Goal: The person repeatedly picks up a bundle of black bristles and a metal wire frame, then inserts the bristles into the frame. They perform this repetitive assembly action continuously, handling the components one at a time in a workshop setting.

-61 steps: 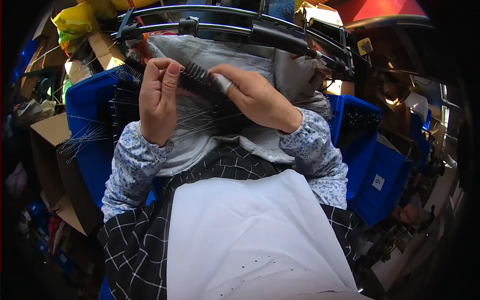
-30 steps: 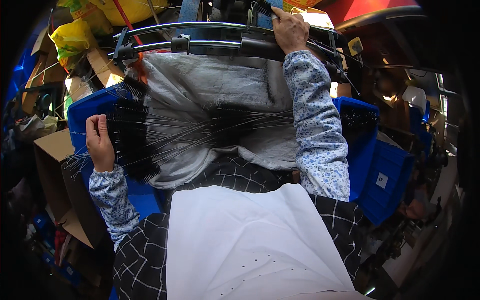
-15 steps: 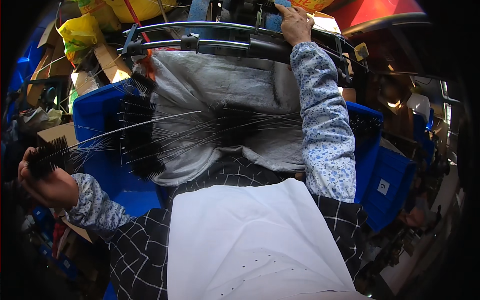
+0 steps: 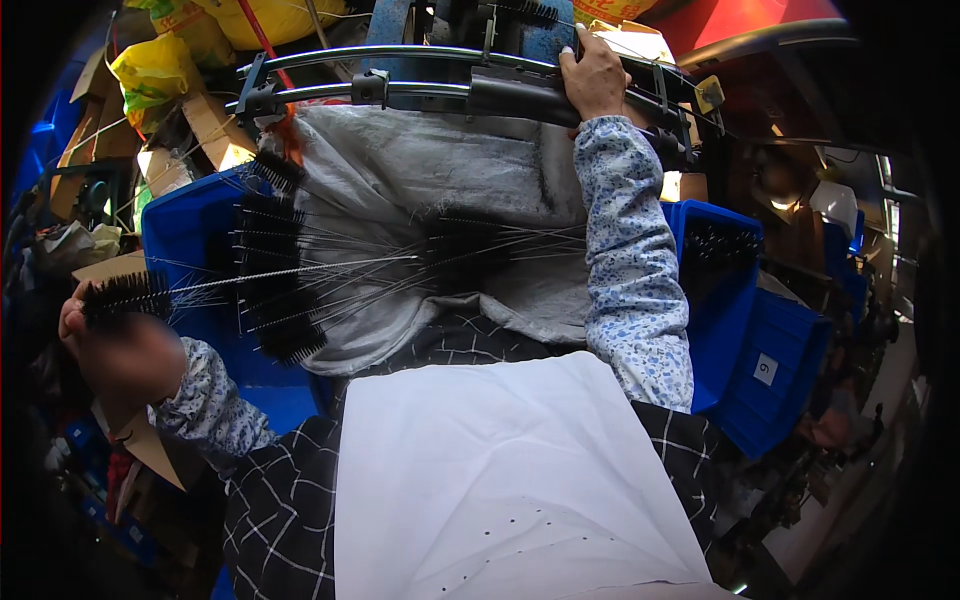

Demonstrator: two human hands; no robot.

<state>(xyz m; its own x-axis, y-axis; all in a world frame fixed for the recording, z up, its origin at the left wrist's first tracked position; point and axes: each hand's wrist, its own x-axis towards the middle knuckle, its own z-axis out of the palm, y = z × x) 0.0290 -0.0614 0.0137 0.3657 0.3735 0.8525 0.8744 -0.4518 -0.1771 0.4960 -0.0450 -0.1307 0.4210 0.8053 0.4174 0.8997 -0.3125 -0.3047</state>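
Note:
My left hand (image 4: 125, 350) is closed around a black-bristled brush (image 4: 128, 298) at the far left; its thin twisted wire stem points right across my lap. My right hand (image 4: 597, 80) reaches up to a bench machine with chrome rails (image 4: 420, 50) and lies over the right end of its black sleeve (image 4: 515, 93). Thumb and forefinger point away from me; the other fingers are partly hidden, and what they grip does not show. Just beyond, another black brush (image 4: 530, 12) lies at the blue part of the machine. Several brushes (image 4: 270, 270) lie bundled on the grey cloth (image 4: 430, 150) over my lap.
A blue bin (image 4: 165, 225) stands left of my lap. At the right are a blue bin with dark brushes (image 4: 720, 245) and another blue bin (image 4: 775, 345). Yellow bags (image 4: 155, 75) and cardboard (image 4: 215, 130) crowd the far left. A red surface (image 4: 750, 30) is at the far right.
My right hand has drawn back toward me, from the blue part to over the rails. My left hand has moved slightly right with the brush, whose stem now lies flatter.

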